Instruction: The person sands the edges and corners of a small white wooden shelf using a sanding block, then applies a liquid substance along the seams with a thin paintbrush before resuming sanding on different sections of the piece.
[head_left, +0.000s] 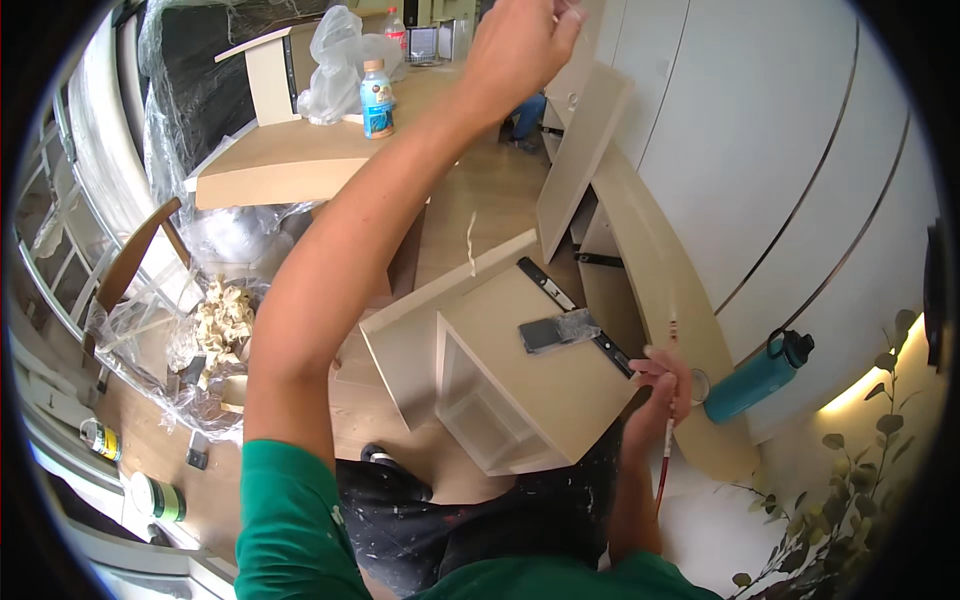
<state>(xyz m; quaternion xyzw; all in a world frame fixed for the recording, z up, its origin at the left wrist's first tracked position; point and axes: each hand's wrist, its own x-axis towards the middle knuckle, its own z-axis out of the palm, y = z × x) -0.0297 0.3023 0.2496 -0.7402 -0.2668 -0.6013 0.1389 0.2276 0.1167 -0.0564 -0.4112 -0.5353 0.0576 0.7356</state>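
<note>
My left arm reaches up across the view, and my left hand [530,40] is at the top edge with its fingers curled in; what they hold, if anything, is hidden. Below it a thin, curled pale strip [471,243] appears in mid-air over a cream drawer [500,380]. In my right hand [662,390] is a slim paintbrush [667,450] with a red and white handle, upright between the fingers. The drawer lies tilted before my legs, with a black metal slide [545,283] along its side. A dark block in clear plastic [560,330] rests on that side.
A teal bottle [755,385] stands at the right beside a long curved panel [670,250]. On the left, a clear plastic bag [225,330] holds crumpled strips. A blue-labelled drink bottle [377,100] stands on the cardboard-covered table [280,160]. Leafy branches [850,470] rise at lower right.
</note>
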